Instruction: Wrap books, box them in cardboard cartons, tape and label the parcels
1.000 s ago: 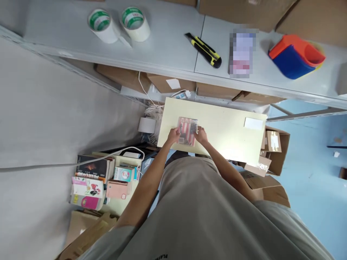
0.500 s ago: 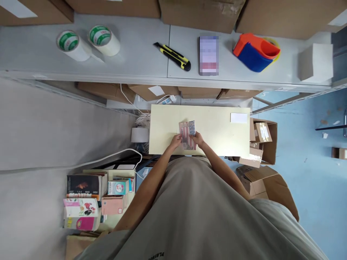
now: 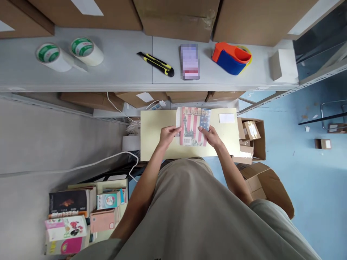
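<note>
Both hands hold up a book (image 3: 193, 124) over the pale yellow tabletop (image 3: 154, 144). Its cover carries red and white stripes, a blue starred patch, a statue figure and a barcode. My left hand (image 3: 168, 135) is closed on the left edge, where a whitish flap or page sticks out past the cover. With the thumb lying on the cover, my right hand (image 3: 211, 135) grips the right edge. A white paper slip (image 3: 227, 118) lies on the tabletop, right of the book.
On the grey shelf (image 3: 121, 77) ahead are tape rolls (image 3: 86, 52), a box cutter (image 3: 155, 64), a phone (image 3: 190, 62) and a tape dispenser (image 3: 231, 58). Stacked books (image 3: 69, 204) stand at lower left. Open cardboard boxes (image 3: 267, 187) are to the right; a white cable (image 3: 89, 166) runs at left.
The book has been raised toward me and shows larger, its cover now facing up. Both hands rose with it and moved further apart. The camera view has shifted, too.
</note>
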Motion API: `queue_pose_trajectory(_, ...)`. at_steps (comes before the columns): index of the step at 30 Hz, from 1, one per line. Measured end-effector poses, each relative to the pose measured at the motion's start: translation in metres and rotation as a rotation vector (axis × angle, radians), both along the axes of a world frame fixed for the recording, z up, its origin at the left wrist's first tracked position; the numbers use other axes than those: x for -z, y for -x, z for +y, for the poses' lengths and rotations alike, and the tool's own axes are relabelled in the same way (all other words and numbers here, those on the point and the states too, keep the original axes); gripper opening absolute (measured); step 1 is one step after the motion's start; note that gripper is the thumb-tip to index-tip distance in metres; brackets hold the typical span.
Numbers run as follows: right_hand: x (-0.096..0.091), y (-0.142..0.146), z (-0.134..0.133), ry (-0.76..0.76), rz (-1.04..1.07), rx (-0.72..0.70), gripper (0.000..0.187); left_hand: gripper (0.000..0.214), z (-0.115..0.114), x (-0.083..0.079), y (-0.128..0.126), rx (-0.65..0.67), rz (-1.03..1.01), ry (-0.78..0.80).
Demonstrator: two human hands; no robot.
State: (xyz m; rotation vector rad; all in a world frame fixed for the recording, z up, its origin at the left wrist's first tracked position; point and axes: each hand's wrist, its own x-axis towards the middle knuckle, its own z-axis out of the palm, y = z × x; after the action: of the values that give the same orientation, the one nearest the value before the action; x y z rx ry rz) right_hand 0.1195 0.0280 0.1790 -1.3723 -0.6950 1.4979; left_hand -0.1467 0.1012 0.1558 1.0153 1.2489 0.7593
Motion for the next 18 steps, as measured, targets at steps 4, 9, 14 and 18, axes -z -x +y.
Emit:
queue_pose_trajectory(4,-0.006,0.0,-0.006,0.004,0.01,0.037,0.068,0.031,-0.008,-0.017,-0.015,-0.031,0.146,-0.151)
queue_pose_trajectory(9,0.006,0.006,-0.008,0.009,-0.087,0.018,0.069,0.025,-0.017,-0.006,-0.012,-0.055,0.24,-0.146)
queue_pose_trajectory(14,0.052,0.028,0.001,0.2,-0.477,-0.102,0.04,0.02,-0.019,0.035,0.012,-0.077,0.371,-0.062)
queue_pose_trajectory(18,0.096,0.074,0.012,0.341,-0.572,-0.253,0.021,0.02,-0.024,0.065,0.05,-0.032,0.602,0.044)
